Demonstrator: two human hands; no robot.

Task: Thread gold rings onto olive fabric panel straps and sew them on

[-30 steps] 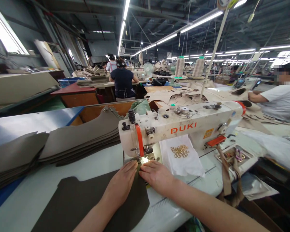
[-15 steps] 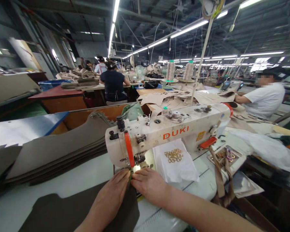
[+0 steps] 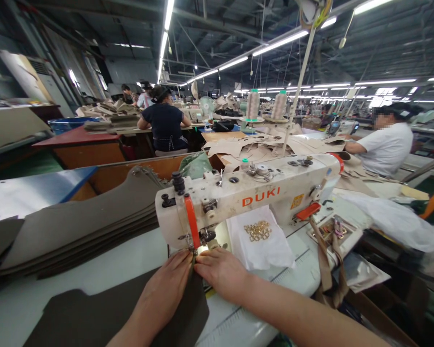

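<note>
A white sewing machine (image 3: 253, 188) with a red lever stands in front of me, its small lamp lit beside the needle area. My left hand (image 3: 168, 284) presses down on a dark grey-brown fabric piece (image 3: 90, 313) just in front of the presser foot, fingers together. Close to its right, my right hand (image 3: 222, 272) has its fingertips at the fabric's edge, near the needle. The fingers of both hands hide the stitching spot. Gold-coloured metal rings (image 3: 257, 231) lie on a white cloth (image 3: 275, 250) beside the machine's arm.
Stacked dark fabric pieces (image 3: 83, 221) lie at the left. A parts tray (image 3: 350, 236) with straps hanging over it sits at the right. Beige pieces (image 3: 235, 147) are heaped behind the machine. One person (image 3: 386, 144) sits at the right, another (image 3: 164, 123) further back.
The whole view has shifted slightly, with most things now a little further left. Both hands keep nearly the same place at the machine. The person in dark clothing has moved an arm outward.
</note>
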